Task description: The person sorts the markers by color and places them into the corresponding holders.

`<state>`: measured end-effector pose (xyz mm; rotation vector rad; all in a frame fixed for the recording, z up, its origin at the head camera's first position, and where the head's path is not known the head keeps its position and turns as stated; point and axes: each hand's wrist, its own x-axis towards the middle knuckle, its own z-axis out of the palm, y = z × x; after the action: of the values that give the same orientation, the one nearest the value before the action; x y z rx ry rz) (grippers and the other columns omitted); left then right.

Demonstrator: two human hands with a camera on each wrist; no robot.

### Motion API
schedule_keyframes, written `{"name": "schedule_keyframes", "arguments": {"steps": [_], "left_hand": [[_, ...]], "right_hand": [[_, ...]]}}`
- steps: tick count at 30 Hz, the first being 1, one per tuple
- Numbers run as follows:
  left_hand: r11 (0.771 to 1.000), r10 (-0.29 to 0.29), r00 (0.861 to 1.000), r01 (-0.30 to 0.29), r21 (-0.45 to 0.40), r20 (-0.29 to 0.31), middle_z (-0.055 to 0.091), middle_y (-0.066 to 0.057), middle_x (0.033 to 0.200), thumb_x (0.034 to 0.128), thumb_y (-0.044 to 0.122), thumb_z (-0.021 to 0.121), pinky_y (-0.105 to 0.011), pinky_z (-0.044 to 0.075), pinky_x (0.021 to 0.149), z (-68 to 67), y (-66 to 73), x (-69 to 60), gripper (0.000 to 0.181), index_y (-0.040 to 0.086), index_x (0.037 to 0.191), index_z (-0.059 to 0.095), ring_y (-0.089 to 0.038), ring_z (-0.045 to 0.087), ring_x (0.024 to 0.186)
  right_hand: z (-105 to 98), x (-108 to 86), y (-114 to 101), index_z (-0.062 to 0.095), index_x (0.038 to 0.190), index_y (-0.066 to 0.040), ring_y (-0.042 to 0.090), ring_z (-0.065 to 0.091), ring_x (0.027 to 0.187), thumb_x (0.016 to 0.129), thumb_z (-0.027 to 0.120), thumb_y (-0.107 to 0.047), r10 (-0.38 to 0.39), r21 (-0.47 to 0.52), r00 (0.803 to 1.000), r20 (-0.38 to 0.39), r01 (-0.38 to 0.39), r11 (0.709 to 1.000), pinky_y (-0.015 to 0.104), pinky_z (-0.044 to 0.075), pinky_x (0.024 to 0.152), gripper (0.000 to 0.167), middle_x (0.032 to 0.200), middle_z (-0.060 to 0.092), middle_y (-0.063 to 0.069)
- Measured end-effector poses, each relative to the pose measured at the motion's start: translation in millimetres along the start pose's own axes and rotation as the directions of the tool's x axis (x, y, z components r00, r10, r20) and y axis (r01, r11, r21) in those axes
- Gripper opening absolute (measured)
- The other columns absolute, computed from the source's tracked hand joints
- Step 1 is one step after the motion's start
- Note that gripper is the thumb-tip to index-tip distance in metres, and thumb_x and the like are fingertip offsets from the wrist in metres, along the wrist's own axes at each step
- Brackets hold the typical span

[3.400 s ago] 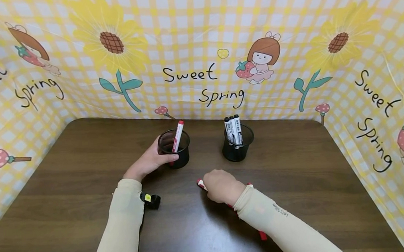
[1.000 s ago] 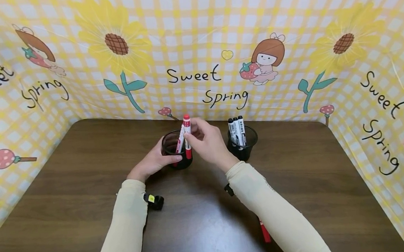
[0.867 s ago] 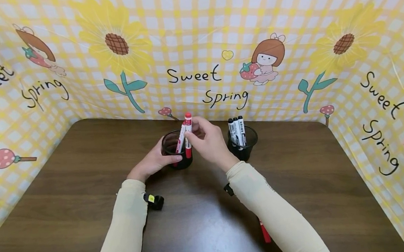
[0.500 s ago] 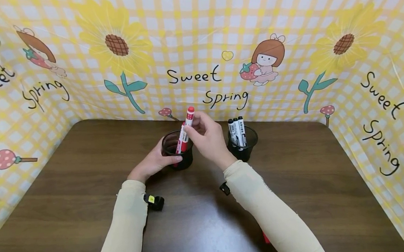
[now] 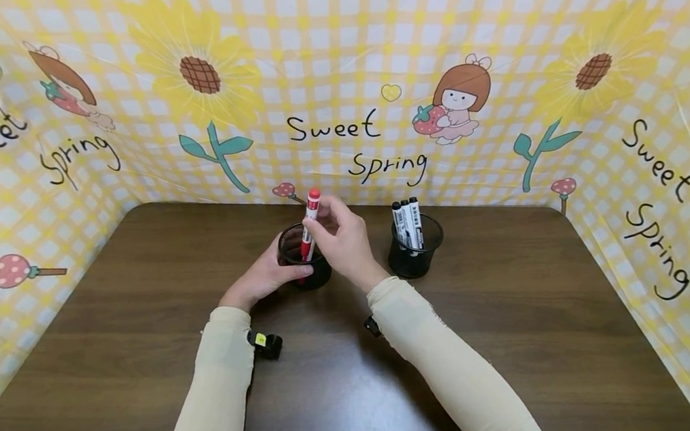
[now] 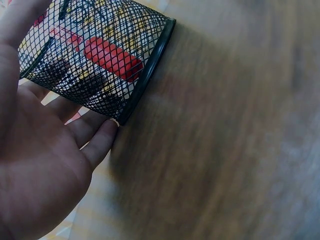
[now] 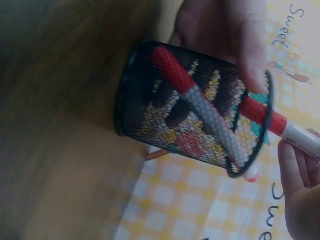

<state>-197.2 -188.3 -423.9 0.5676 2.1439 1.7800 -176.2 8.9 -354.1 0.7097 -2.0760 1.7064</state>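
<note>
My left hand (image 5: 260,275) grips a black mesh pen cup (image 5: 321,277) round its side, thumb at the front. Between thumb and fingers my right hand (image 5: 347,241) pinches a red-capped whiteboard marker (image 5: 313,204), tilted over that cup. The right wrist view shows the held marker (image 7: 301,138) with its red lower end inside the rim. Another red marker (image 7: 209,117) leans inside the cup, seen through the mesh. Its red end (image 6: 114,58) also shows through the mesh in the left wrist view.
A second black mesh pen cup (image 5: 409,264) stands to the right, holding several black-capped markers (image 5: 409,223). Both cups are on a dark wooden table (image 5: 145,329). A yellow checked cloth (image 5: 314,74) hangs round the back and sides.
My right hand has brought the red marker up from the table to the left cup, and its lower end has passed inside the rim. A red marker on the table is now out of sight.
</note>
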Motion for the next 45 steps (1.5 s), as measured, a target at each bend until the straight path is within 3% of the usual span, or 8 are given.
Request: {"name": "schedule_keyframes", "arguments": {"steps": [5,11,18,23,28,33,41,45], "left_hand": [[1.000,-0.012,1.000,0.013,0.021,-0.016,0.038,-0.014,0.150,0.0918,0.008,0.075,-0.045,0.034,0.109,0.5,0.3,0.6,0.079,0.008,0.154,0.026,-0.029,0.042,0.133],[1.000,-0.012,1.000,0.013,0.014,-0.018,0.040,-0.016,0.149,0.0919,0.008,0.074,-0.039,0.038,0.106,0.9,-1.5,2.8,0.080,0.009,0.155,0.025,-0.029,0.045,0.131],[1.000,-0.005,1.000,0.005,0.017,-0.017,0.042,-0.017,0.147,0.0919,0.009,0.075,-0.033,0.038,0.104,-0.1,-1.1,2.8,0.082,0.008,0.156,0.023,-0.029,0.047,0.129],[0.999,0.035,0.999,-0.035,-0.001,0.008,0.045,-0.018,0.145,0.0923,0.006,0.073,-0.028,0.041,0.101,0.0,-2.0,2.8,0.080,0.007,0.154,0.023,-0.027,0.050,0.124],[0.997,0.066,0.997,-0.065,-0.048,0.033,0.051,-0.017,0.136,0.0924,0.002,0.071,-0.030,0.049,0.090,1.1,-1.5,3.4,0.079,0.010,0.154,0.023,-0.026,0.055,0.112],[0.997,0.042,0.999,-0.040,-0.060,0.034,0.054,-0.015,0.128,0.0921,0.004,0.072,-0.031,0.052,0.083,1.1,-0.2,1.5,0.080,0.012,0.155,0.023,-0.024,0.058,0.103],[0.998,0.032,0.999,-0.031,-0.048,0.022,0.056,-0.014,0.123,0.0914,0.002,0.072,-0.031,0.053,0.079,1.0,-3.3,-0.1,0.071,0.008,0.149,0.030,-0.023,0.059,0.098],[0.999,0.027,1.000,-0.026,-0.041,0.013,0.057,-0.013,0.124,0.0915,0.004,0.073,-0.030,0.052,0.083,0.5,-4.7,-0.1,0.070,0.007,0.148,0.031,-0.022,0.058,0.102]], "right_hand": [[5.3,-1.6,8.3,0.064,0.112,-0.002,0.017,0.066,0.086,0.095,0.071,-0.008,0.090,-0.017,0.996,-0.016,-0.090,0.996,0.029,0.055,0.078,0.019,0.097,0.070,0.010],[9.6,-2.2,13.5,0.071,0.112,0.000,0.017,0.069,0.088,0.092,0.076,-0.008,0.228,0.008,0.974,-0.011,-0.228,0.974,0.029,0.055,0.079,0.022,0.098,0.074,0.010],[16.6,3.7,8.3,0.073,0.113,-0.002,0.017,0.071,0.092,0.091,0.076,-0.008,0.284,-0.028,0.958,0.036,-0.283,0.959,0.029,0.055,0.081,0.024,0.100,0.075,0.009],[22.9,9.8,4.2,0.074,0.111,-0.005,0.012,0.070,0.088,0.091,0.077,-0.010,0.350,-0.113,0.935,0.060,-0.342,0.933,0.027,0.056,0.074,0.021,0.096,0.075,0.004],[28.4,17.5,1.2,0.074,0.106,-0.007,0.009,0.069,0.085,0.091,0.077,-0.010,0.387,-0.233,0.915,0.116,-0.354,0.906,0.025,0.054,0.071,0.016,0.092,0.075,0.000],[31.4,25.3,-1.5,0.073,0.102,-0.006,0.009,0.068,0.084,0.090,0.077,-0.007,0.434,-0.320,0.877,0.204,-0.359,0.876,0.022,0.053,0.072,0.012,0.090,0.073,0.001],[33.7,32.0,-3.3,0.069,0.092,-0.008,0.015,0.062,0.082,0.087,0.078,-0.005,0.488,-0.450,0.830,0.272,-0.338,0.827,0.026,0.050,0.073,0.011,0.084,0.068,-0.001],[33.3,34.5,-3.8,0.067,0.091,-0.007,0.016,0.062,0.077,0.088,0.076,-0.004,0.519,-0.439,0.801,0.297,-0.368,0.820,0.027,0.051,0.069,0.011,0.086,0.066,0.001]]}}
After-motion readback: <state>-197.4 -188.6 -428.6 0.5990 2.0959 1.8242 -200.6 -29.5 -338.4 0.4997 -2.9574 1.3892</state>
